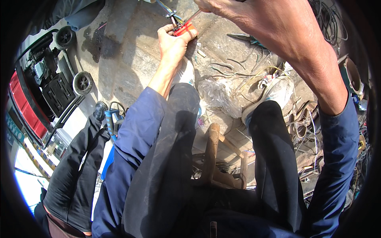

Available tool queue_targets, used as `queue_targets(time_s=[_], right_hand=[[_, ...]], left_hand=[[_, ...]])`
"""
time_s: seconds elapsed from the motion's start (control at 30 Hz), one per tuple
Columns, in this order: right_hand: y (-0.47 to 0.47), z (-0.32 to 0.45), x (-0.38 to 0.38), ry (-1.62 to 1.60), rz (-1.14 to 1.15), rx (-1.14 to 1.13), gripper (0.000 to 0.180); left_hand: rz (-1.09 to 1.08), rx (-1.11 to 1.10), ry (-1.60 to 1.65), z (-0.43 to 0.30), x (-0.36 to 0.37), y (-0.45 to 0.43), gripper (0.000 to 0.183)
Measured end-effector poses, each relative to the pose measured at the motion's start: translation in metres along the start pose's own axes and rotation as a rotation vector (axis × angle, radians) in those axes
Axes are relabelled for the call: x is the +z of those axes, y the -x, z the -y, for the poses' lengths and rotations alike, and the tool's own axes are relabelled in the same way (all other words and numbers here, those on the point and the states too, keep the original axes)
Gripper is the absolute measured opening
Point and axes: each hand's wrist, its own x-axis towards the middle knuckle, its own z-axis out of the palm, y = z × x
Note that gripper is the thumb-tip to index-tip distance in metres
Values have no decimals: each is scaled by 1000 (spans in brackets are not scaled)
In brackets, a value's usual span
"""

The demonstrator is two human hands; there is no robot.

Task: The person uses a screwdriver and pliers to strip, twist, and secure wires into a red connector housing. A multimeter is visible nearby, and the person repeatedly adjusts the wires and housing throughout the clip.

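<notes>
Between the thumb and fingers of my left hand (174,44) is a red electrical connector (185,29) with dark terminals on its inner side. Several coloured wires (162,4) run down to it from the top edge, passing a small black cable clamp (171,14). My right hand (227,7), cut off by the top edge, grips a screwdriver (193,17). Only the metal shaft shows, its tip at the connector's terminals; the handle is hidden. On the ground below my right forearm lies a pair of pliers (240,37), partly covered by it.
Cable scraps (226,66) and a crumpled clear plastic bag (218,92) lie between my shoes. A wooden stool (212,148) stands below me. Coiled cables (329,20) and tangled scrap lie at right. A wheeled red-and-black machine (29,104) and another person's legs (77,175) are at left.
</notes>
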Motion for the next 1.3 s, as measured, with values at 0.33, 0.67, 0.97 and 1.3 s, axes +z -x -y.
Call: queue_targets(time_s=[0.33,0.67,0.97,1.3], right_hand=[[-9,-9,14,-3,-16,-260,23],[-21,-20,36,-183,-131,-569,34],[-3,-10,8,19,22,-537,36],[-9,5,-3,22,171,-214,23]], left_hand=[[4,-5,3,-6,-1,3,87],[0,-8,-15,-2,-2,0,88],[60,77,110,19,-6,-15,85],[68,48,227,10,-6,-4,84]])
